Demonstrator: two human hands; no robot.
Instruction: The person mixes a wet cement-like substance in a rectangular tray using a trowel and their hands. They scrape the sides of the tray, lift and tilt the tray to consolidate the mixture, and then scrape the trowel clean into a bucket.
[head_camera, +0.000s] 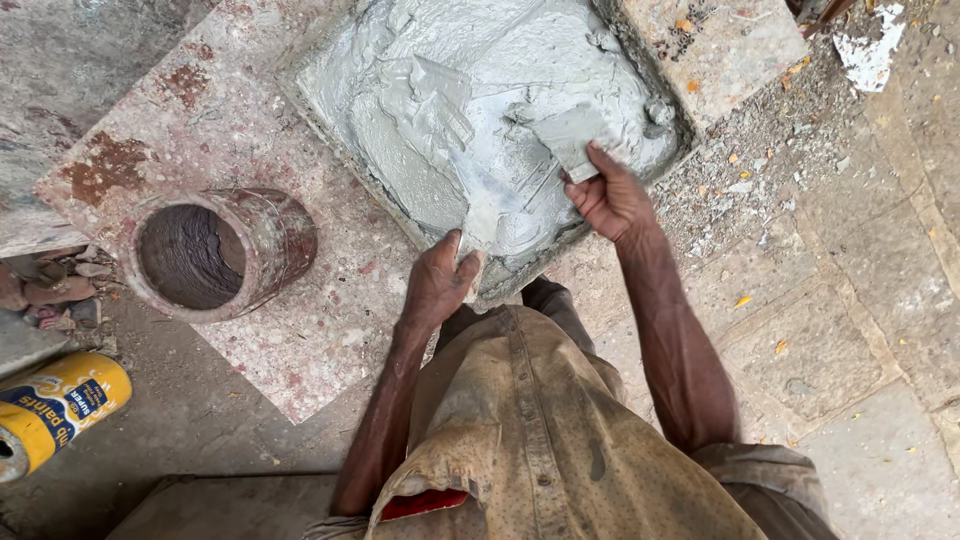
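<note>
Person seen from above: a dusty tan buttoned shirt (540, 440) with a fine dotted pattern, stained with grey smears, sleeves rolled above the elbows. A strip of red cloth (425, 502) shows beneath the shirt's lower hem. Both forearms are bare.

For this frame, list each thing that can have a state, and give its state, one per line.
Wet grey mortar: spread in a thick, uneven layer over a square slab.
Scraper blade: coated in mortar, pressed into the mix.
Right hand: closed on the scraper blade.
Left hand: resting on the slab's near edge.
Rusty tin: open, tilted.
Yellow paint can: lying on its side.
</note>
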